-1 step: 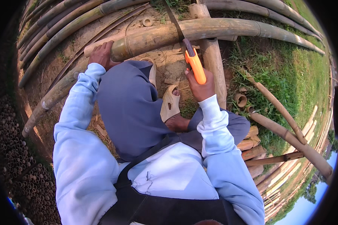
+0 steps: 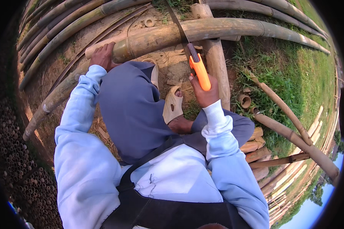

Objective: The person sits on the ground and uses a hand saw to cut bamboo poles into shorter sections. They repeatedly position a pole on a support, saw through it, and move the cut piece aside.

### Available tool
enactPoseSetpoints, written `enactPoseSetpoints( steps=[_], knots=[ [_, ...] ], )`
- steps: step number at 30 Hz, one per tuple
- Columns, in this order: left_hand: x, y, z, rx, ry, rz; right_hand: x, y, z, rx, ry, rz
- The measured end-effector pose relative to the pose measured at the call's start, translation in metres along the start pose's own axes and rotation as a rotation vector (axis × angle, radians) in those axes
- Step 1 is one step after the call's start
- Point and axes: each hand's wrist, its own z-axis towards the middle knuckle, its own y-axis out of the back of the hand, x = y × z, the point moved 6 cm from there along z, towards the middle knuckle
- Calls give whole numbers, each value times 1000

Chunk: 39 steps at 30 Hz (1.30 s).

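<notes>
Bamboo (image 2: 156, 41) nr L hand (image 2: 102, 58), saw (image 2: 199, 68) in R hand (image 2: 207, 92).

Sunlit grass (image 2: 315, 72), bare brown earth (image 2: 90, 33)

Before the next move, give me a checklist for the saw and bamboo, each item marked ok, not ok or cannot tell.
1. Right hand closed around the orange handle: ok.
2. Saw blade crossing the bamboo pole: ok, it passes over it near the crosswise log.
3. Left hand away from the blade: ok, it is out by the pole's left end.
4. Foot protection: not ok, in my judgement; the pale sandal has openings.
5. Depth of any cut: cannot tell; the blade hides that spot.
</notes>
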Motion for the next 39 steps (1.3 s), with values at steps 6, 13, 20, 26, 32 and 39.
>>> enactPoseSetpoints(
  steps=[6,13,20,26,32,39],
  knots=[
    [2,-6,2,1,-8,7,58,57,-144,-51,-48,-149],
    [8,-11,6,-3,21,25,-16,-3,13,-35,65,-39],
    [9,-9,8,1,-2,25,34,55,-129,5,-165,-120],
    [3,-6,3,2,-6,18,10,19,-47,16,-124,-109],
    [5,-6,7,9,-7,26,-17,-3,-1,-34,-13,-66],
    [4,-6,8,-10,-6,6,70,46,-116,-55,44,-181]
  ],
)
